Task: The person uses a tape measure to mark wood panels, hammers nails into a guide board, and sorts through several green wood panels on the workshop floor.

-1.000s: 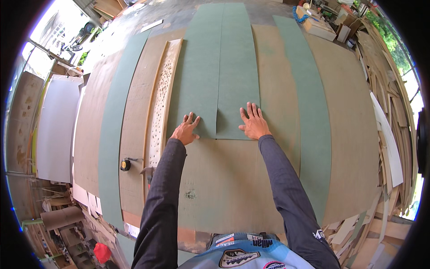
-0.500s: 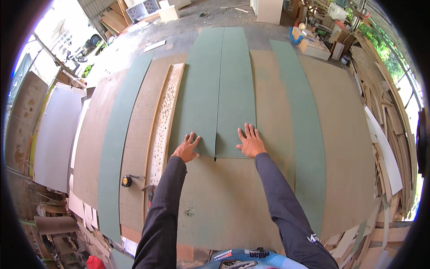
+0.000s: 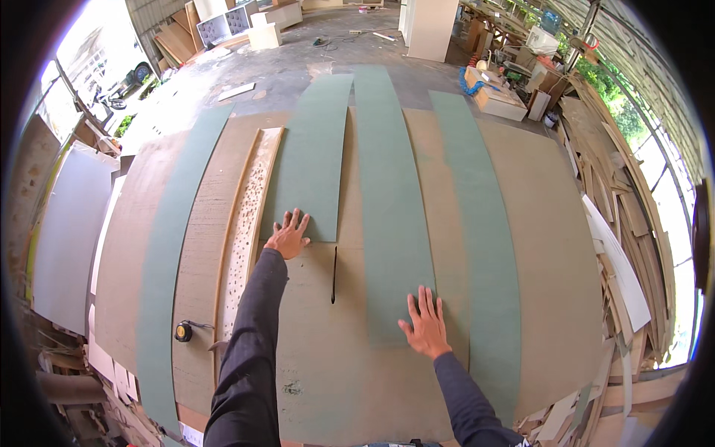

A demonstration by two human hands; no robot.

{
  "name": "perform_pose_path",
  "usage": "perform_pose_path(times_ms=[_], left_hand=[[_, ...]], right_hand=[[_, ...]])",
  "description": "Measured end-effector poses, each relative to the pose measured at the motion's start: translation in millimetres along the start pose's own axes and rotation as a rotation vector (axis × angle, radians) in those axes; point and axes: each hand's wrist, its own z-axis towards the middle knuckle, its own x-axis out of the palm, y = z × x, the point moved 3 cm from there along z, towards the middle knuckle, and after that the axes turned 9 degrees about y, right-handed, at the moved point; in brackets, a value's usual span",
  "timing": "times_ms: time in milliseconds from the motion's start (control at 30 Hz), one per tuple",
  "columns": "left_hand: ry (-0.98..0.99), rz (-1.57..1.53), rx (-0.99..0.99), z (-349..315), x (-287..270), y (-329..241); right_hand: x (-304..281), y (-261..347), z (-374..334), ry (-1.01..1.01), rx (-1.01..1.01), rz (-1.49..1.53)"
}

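Note:
My left hand (image 3: 288, 235) lies with fingers spread on the near end of a green panel (image 3: 316, 149). To its right is a second long green panel (image 3: 391, 201), which reaches closer to me. Across that panel's near end rests my right hand (image 3: 427, 324), flat with the fingers out. A gap separates the two panels, showing the brown board (image 3: 342, 372) beneath. In line with the gap, a thin dark slot or strip (image 3: 334, 276) shows on the brown surface; I cannot tell which.
Two more green strips lie at the left (image 3: 179, 201) and right (image 3: 484, 201). Beside my left arm are a speckled wooden tray-like board (image 3: 249, 216) and a tape measure (image 3: 184, 331). Scrap wood (image 3: 633, 223) is piled along the right. A white cabinet (image 3: 432, 30) stands far back.
The right green panel has slid toward me under my right hand and come apart from the left panel, baring the dark line between. My left hand stays on the left panel.

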Motion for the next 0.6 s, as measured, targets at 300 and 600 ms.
perform_pose_path(times_ms=[300,600], left_hand=[[-0.357,0.264,-0.017,6,-58,7],[-0.358,0.348,-0.056,-40,-143,-5]], right_hand=[[12,-8,-98,-0.132,0.173,0.120],[17,17,-109,-0.130,0.717,0.197]])
